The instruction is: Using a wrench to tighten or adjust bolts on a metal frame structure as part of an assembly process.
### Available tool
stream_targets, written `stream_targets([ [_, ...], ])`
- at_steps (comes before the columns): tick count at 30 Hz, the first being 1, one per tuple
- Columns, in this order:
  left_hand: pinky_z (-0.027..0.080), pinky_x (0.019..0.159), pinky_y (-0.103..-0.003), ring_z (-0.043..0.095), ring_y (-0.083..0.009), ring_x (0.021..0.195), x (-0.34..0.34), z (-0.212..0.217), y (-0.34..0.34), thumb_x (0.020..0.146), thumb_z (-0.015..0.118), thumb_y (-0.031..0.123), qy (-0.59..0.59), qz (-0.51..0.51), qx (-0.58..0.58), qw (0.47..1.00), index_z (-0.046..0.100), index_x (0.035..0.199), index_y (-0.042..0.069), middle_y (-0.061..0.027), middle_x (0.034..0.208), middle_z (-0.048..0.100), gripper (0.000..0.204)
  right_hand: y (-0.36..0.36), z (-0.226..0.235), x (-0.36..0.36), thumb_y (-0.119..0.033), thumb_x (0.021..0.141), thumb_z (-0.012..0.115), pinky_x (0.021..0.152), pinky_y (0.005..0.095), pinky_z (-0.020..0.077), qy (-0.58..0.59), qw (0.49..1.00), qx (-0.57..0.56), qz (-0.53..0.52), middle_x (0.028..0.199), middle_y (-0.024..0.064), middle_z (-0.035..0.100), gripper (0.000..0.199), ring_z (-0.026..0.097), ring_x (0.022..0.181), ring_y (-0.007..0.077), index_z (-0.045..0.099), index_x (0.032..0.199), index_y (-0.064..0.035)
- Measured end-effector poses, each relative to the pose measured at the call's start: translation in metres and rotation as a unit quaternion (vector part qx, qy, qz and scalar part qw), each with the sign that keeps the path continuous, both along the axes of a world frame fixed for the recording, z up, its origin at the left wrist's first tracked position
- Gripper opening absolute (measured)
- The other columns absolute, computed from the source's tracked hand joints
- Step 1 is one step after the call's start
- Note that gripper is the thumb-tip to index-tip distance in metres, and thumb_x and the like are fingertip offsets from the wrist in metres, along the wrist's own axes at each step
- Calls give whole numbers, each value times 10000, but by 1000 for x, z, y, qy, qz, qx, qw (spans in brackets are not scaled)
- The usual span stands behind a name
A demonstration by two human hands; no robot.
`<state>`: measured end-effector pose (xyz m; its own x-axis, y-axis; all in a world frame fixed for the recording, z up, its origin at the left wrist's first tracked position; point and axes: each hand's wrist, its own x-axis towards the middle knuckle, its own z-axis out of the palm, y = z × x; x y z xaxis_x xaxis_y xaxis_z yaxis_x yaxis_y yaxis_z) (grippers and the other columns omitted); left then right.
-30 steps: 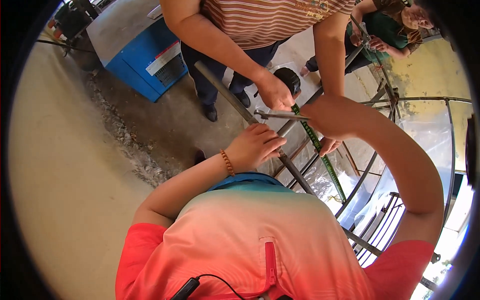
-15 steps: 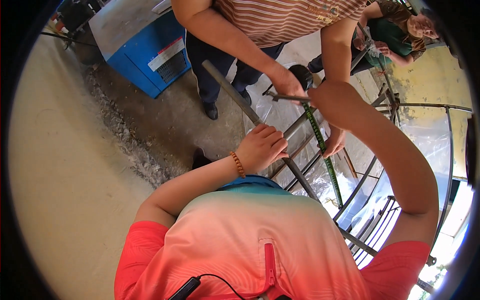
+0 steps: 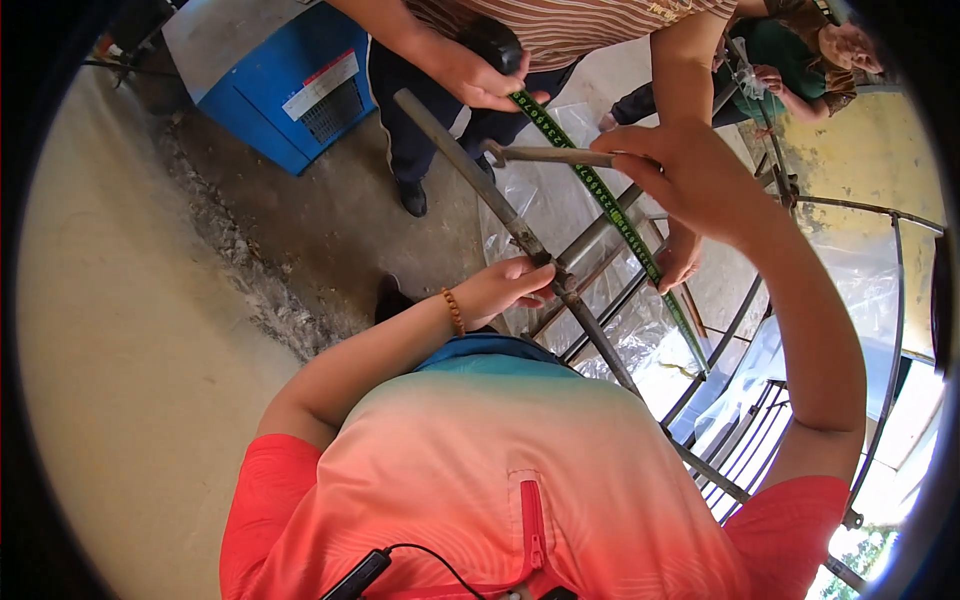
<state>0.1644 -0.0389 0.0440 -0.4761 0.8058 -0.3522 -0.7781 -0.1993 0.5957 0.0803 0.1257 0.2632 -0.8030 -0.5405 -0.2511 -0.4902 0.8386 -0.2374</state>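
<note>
My left hand [image 3: 515,285], with a bead bracelet at the wrist, is closed around a long grey metal bar [image 3: 465,155] of a railing frame, at a joint with a cross bar. My right hand [image 3: 685,175] is raised above the frame and grips a thin metal tool [image 3: 550,155] with a hooked end that points left. A green measuring tape [image 3: 600,200] runs slantwise across the frame under my right hand. A person in a striped shirt holds its black case in one hand [image 3: 475,75] and presses the tape down with the other hand [image 3: 680,255].
A blue box-shaped machine [image 3: 290,85] stands on the concrete floor at the upper left. Clear plastic sheet [image 3: 640,335] lies under the frame's bars. More curved metal railing [image 3: 860,215] is at the right. Another person [image 3: 800,55] crouches at the top right.
My right hand has lifted the tool higher above the frame. The other person has pulled the tape case up and to the left, drawing out more tape. My left hand stays on the bar.
</note>
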Motion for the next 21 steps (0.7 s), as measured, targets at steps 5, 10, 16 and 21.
stream_targets([
  [5, 441, 761, -254, 545, -86, 828, -4, -2, 12, 857, 519, 445, 64, -32, -92, 993, 558, 953, 95, -8, 905, 592, 365, 10, -38, 21, -122, 839, 499, 645, 389, 451, -89, 981, 168, -26, 742, 138, 603, 175, 586, 713, 311, 624, 962, -135],
  [10, 452, 711, -249, 544, -74, 761, -3, 3, 16, 834, 539, 470, 53, 0, -117, 992, 574, 909, 105, 2, 870, 604, 375, -11, -16, 5, -141, 807, 468, 613, 425, 459, -41, 988, 151, -9, 731, 126, 596, 136, 591, 732, 321, 597, 805, -100],
  [16, 456, 676, -247, 547, -95, 749, 14, 14, 20, 837, 522, 490, 37, -112, -130, 984, 595, 825, 65, -25, 788, 588, 432, 5, -43, 14, -52, 708, 536, 609, 418, 476, -211, 936, 274, 64, 731, 147, 601, 144, 608, 728, 328, 611, 829, -74],
  [21, 454, 733, -252, 541, -97, 795, 9, 16, 19, 851, 516, 465, 66, -132, -116, 982, 554, 969, 62, -21, 891, 583, 422, 0, -36, 15, -95, 764, 513, 615, 414, 477, -41, 987, 157, 21, 788, 135, 618, 125, 614, 733, 315, 613, 836, -74],
])
